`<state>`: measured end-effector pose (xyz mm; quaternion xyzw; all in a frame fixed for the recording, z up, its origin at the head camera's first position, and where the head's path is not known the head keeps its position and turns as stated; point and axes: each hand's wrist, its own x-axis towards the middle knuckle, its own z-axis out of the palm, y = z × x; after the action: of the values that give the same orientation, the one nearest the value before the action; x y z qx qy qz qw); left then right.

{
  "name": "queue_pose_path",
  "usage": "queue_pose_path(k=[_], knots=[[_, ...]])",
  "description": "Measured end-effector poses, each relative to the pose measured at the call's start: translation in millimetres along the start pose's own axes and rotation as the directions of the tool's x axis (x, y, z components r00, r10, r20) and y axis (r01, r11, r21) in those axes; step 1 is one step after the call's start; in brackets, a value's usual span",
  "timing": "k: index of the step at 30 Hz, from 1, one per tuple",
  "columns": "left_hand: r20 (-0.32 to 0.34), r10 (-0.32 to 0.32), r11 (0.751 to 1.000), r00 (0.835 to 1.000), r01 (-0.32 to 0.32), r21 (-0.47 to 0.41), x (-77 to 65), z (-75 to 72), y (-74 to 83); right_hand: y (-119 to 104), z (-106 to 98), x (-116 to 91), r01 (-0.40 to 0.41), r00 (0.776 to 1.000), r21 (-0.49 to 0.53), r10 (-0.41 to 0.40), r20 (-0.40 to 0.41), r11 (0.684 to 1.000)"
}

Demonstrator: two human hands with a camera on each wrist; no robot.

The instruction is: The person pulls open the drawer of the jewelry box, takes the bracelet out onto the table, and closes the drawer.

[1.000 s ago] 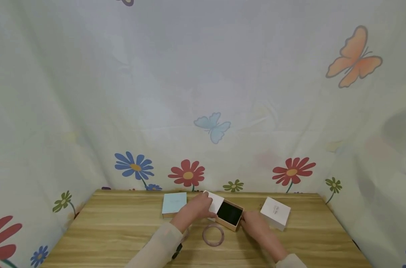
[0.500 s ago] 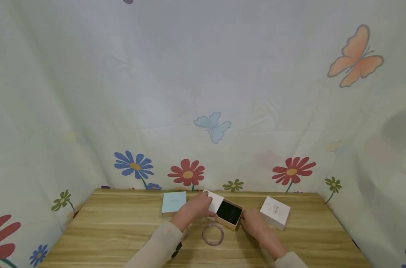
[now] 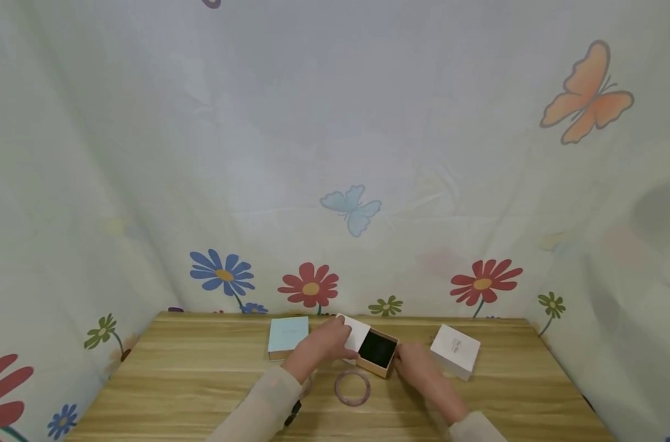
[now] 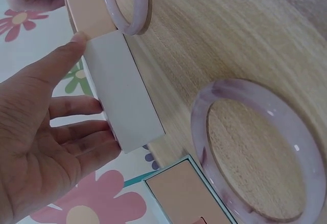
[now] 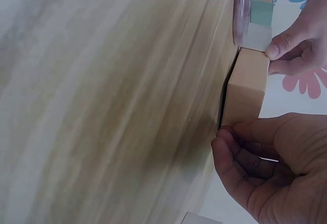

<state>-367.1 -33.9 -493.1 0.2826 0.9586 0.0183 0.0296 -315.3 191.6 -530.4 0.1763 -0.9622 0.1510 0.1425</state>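
Note:
A drawer-style gift box lies on the wooden table, its white sleeve [image 3: 358,332] partly covering a tan drawer [image 4: 91,8] with a black lining [image 3: 377,350]. My left hand [image 3: 326,341] grips the sleeve, thumb on the near side and fingers along its top and far end. At the drawer's outer end, my right hand [image 5: 265,157] pinches the tan wall between thumb and curled fingers. Just in front of the box lies a pale purple bangle [image 3: 339,396]. A second bangle [image 4: 202,132] shows large in the left wrist view; my left forearm mostly hides it in the head view.
A light blue box [image 3: 288,333] stands left of my left hand. To the right of my right hand sits another white box [image 3: 456,348] with small lettering on its lid. A flowered curtain [image 3: 412,245] hangs behind the wooden table [image 3: 191,380].
The drawer has slid slightly left into the sleeve, with my right hand moving along behind it. My left hand and the sleeve have stayed in place.

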Motion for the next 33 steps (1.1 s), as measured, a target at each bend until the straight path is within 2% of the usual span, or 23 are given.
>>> queue_pose_path(k=[8,19,26,27,33], knots=[[-0.007,-0.003,1.000,1.000,0.003,0.003,2.6,1.1,-0.5,0,-1,3,0.002,1.000,-0.018,-0.002,0.005,1.000],[-0.040,0.045,0.998,0.998,-0.043,0.043,-1.7,1.4,-0.9,-8,-2,7,0.011,1.000,-0.012,-0.011,0.001,1.000],[-0.024,0.031,0.999,0.999,-0.030,0.035,-1.0,0.3,-0.7,-8,0,7,0.006,1.000,-0.015,-0.006,0.013,1.000],[-0.034,0.038,0.998,0.999,-0.037,0.041,0.9,4.3,-2.7,-8,0,7,0.012,1.000,-0.018,-0.011,0.011,1.000],[-0.034,0.042,0.998,0.999,-0.041,0.040,-0.6,2.8,-1.6,-6,1,8,0.023,1.000,-0.015,-0.023,0.006,1.000]])
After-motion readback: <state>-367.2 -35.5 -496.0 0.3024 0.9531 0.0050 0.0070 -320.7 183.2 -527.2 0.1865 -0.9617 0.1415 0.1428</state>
